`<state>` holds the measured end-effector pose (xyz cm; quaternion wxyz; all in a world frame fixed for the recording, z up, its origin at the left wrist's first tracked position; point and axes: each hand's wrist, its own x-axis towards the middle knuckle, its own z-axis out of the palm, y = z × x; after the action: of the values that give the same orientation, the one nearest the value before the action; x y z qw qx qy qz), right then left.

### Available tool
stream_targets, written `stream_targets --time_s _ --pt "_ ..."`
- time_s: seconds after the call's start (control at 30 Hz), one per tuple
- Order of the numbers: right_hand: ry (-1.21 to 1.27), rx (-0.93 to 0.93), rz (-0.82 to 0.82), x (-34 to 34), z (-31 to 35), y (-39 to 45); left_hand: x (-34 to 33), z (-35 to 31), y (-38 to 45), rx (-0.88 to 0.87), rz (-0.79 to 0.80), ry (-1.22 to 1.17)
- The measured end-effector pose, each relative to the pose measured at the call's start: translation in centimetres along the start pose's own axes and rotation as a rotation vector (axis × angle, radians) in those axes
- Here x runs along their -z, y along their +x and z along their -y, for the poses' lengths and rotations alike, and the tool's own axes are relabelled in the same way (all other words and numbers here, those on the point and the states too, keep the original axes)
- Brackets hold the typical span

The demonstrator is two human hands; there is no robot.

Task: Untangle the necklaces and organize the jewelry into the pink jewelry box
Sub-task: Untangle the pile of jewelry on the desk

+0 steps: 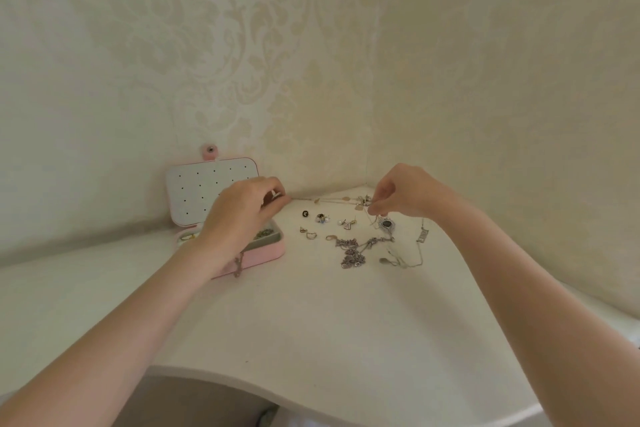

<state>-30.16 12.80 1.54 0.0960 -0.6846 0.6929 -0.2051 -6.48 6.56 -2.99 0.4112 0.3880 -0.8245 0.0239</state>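
Both hands were pinching one thin chain stretched mid-frame: left hand over the open pink jewelry box, right hand above the tangled pile. Best bet was probably pulling slowly, keeping slack.

I see the pink jewelry box open, its white perforated lid upright against the wall and a chain hanging over its front edge. Right of the box lie small earrings, then a tangled silver necklace heap. One thin chain stretches rightward from the box's far corner.
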Motion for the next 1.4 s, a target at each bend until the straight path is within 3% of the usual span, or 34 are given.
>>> stream_targets --time_s 0.13,0.23,0.43,0.7,1.0,1.13,1.23,1.4 --pt "0.085 -0.022 0.072 0.3 0.0 -0.6 -0.3 0.0 -0.3 0.101 0.041 -0.058" --pt "0.287 0.008 0.108 0.8 -0.2 -1.3 -0.4 -0.3 -0.2 0.158 0.080 -0.137" --pt "0.526 0.031 0.118 1.5 0.1 -1.5 -0.4 -1.0 -0.2 0.541 0.153 -0.630" --pt "0.770 0.019 0.086 1.0 0.4 -1.4 -0.3 -2.1 -0.8 0.573 0.173 -0.751" --pt "1.106 0.065 -0.078 1.4 0.9 -1.4 -1.1 -2.9 -0.5 0.692 0.238 -0.878" --pt "1.155 0.028 -0.208 1.6 0.9 -1.2 -1.3 -3.1 -0.9 0.732 0.381 -0.943" --pt "1.126 -0.002 -0.266 1.7 0.4 -1.4 -1.4 -2.4 -1.4 0.653 0.526 -0.791" --pt "1.072 -0.021 -0.328 1.6 0.0 -1.4 -1.7 -2.3 -1.8 0.528 0.565 -0.591"
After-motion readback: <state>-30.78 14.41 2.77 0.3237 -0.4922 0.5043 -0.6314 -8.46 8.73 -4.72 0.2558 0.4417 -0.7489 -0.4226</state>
